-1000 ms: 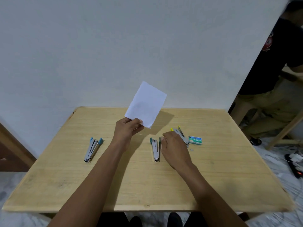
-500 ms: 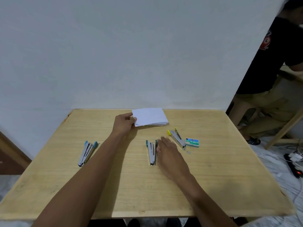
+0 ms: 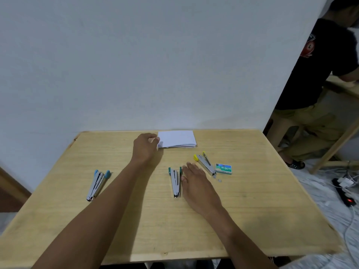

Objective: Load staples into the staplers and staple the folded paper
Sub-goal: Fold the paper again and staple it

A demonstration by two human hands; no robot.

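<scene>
A folded white paper (image 3: 177, 138) lies flat at the far edge of the wooden table (image 3: 252, 210). My left hand (image 3: 145, 147) sits at its left edge, curled fingers pinching that edge. My right hand (image 3: 195, 180) rests flat on the table with straight fingers, its thumb against the green-tipped stapler (image 3: 175, 181). A yellow-tipped stapler (image 3: 205, 164) lies just right of that hand, beside a green staple box (image 3: 223, 168) and a few loose staples (image 3: 219, 179). A blue-tipped stapler (image 3: 98, 184) lies alone at the left.
A white wall rises directly behind the table. A person (image 3: 318, 78) in a black shirt stands at the right by another wooden table. A power strip (image 3: 346, 194) and cables lie on the floor to the right.
My left hand brought the paper down from held upright to lying flat at the table's far edge. My right hand straightened out beside the green-tipped stapler.
</scene>
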